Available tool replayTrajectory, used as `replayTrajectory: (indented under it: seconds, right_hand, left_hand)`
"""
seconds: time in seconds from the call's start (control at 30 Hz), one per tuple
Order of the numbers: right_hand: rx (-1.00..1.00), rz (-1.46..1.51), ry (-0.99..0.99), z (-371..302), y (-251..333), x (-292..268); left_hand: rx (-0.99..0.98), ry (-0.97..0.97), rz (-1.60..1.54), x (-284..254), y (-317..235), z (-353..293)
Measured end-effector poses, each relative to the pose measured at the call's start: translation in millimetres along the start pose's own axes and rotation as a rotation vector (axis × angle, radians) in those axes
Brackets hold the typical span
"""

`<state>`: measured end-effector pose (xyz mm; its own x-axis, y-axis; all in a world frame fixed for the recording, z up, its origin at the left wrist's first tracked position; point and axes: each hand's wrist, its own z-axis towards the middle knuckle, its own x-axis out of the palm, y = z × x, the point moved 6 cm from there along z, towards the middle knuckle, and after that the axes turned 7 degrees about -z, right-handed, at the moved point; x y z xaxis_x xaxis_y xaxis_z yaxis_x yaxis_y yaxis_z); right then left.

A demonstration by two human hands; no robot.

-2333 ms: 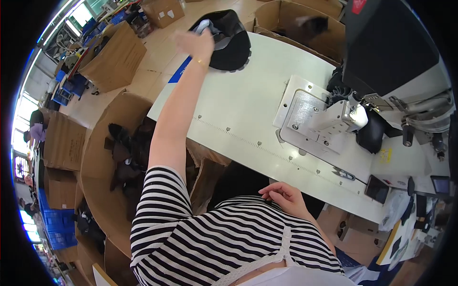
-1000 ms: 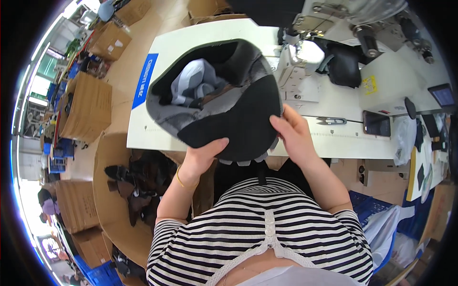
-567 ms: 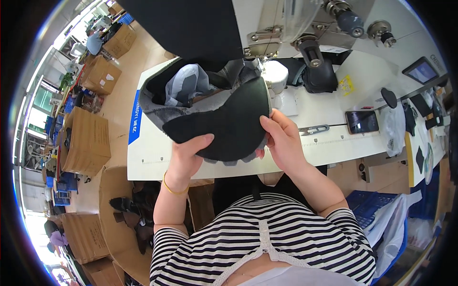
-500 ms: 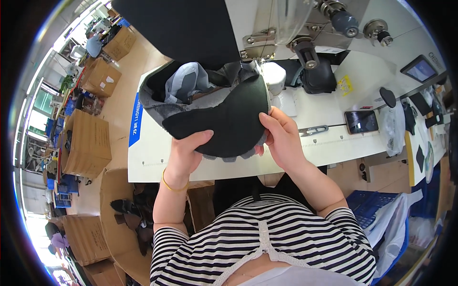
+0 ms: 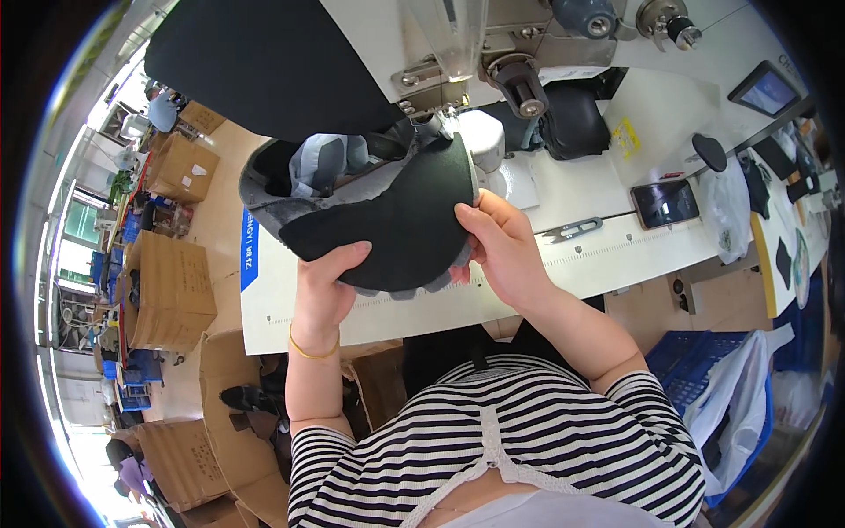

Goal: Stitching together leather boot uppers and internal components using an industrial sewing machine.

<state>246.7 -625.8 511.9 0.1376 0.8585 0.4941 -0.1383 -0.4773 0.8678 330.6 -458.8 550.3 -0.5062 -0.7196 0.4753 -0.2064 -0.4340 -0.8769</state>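
Note:
A hollow, rounded black and grey fabric piece is between my two hands, its black curved panel facing up. Grey lining lines its open side, and a notched grey edge shows below. On the near left rim, my left hand pinches it, thumb on top and fingers hidden underneath. My right hand grips the right edge the same way. The far edge of the piece reaches the needle area of a sewing machine, beside its white round post. Whether the needle is in the fabric I cannot tell.
Thread snips and a phone lie on the white worktable, right of my hands. Black stacked pieces sit behind the post. A large black panel overhangs at upper left. An opened carton stands below left, a blue crate below right.
The view has shifted, so machine and table appear moved leftward. My hands keep the same grip on the fabric piece, which stays by the needle area.

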Motion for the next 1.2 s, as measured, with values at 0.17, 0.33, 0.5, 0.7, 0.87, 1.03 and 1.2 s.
replayTrajectory:
  seconds: [0.17,0.33,0.5,0.7,0.87,1.03,1.2]
  right_hand:
    - [-0.031,-0.025,0.015,-2,1,5]
    - [-0.024,-0.063,0.026,4,4,2]
    - [-0.019,-0.156,0.059,-11,3,9]
    - [-0.004,-0.042,0.059,-14,-1,12]
    - [-0.014,-0.040,0.070,-3,1,9]
    - [-0.035,-0.055,0.078,6,-1,3]
    - [-0.035,-0.096,0.049,12,2,0]
  left_hand:
    - [0.150,0.043,0.394,-5,-8,3]
    - [-0.015,-0.046,0.018,-2,-1,8]
    - [0.210,0.022,0.503,-11,-8,3]
    - [-0.030,0.180,0.089,-2,-3,11]
    - [-0.013,0.143,0.090,-1,0,17]
    - [0.013,0.104,0.105,4,1,22]
    - [0.038,0.114,0.146,3,1,30]
